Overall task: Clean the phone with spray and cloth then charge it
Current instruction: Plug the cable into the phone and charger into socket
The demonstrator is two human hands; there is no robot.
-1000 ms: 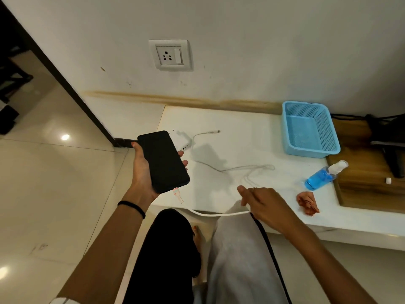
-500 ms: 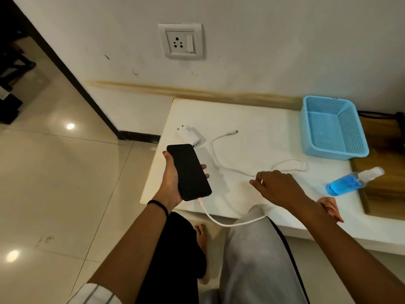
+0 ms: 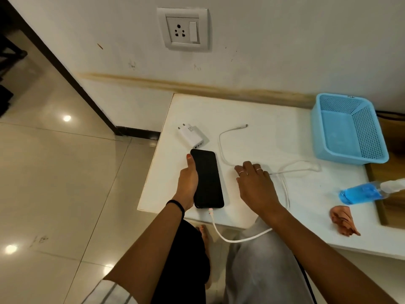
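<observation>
The phone lies screen-up at the bench's near left corner, cable plugged in. The left hand grips its left edge; the right hand rests beside it, fingers apart.

Glossy black phone; perforated plastic basket
</observation>
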